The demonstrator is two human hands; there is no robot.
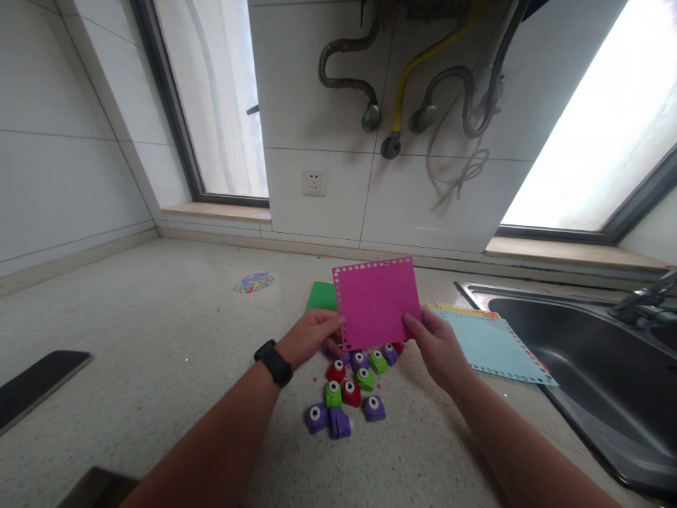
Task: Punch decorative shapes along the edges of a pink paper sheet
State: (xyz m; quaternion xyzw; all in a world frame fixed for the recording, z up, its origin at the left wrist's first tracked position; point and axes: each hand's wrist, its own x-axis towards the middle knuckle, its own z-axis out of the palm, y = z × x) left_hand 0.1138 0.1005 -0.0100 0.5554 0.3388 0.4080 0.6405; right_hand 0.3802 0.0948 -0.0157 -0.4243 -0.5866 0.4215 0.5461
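Note:
A magenta sheet of paper (376,300) is held up between my two hands, with small shapes punched along its top and left edges. My left hand (317,331), with a black watch on its wrist, pinches the lower left edge. The thumb of my right hand (434,342) presses on the front near the lower right corner. Below the sheet lie several craft punches in purple, green and red, among them a purple punch (374,408), a green punch (333,394) and a red punch (350,393). Behind the magenta sheet, a green sheet (321,296) is partly hidden.
Light blue punched paper (489,346) rests over other coloured sheets beside the sink (597,360) at right. A heap of coloured paper bits (254,282) lies at the back left. A dark flat object (42,381) is at far left. Pipes and a socket (314,182) are on the wall.

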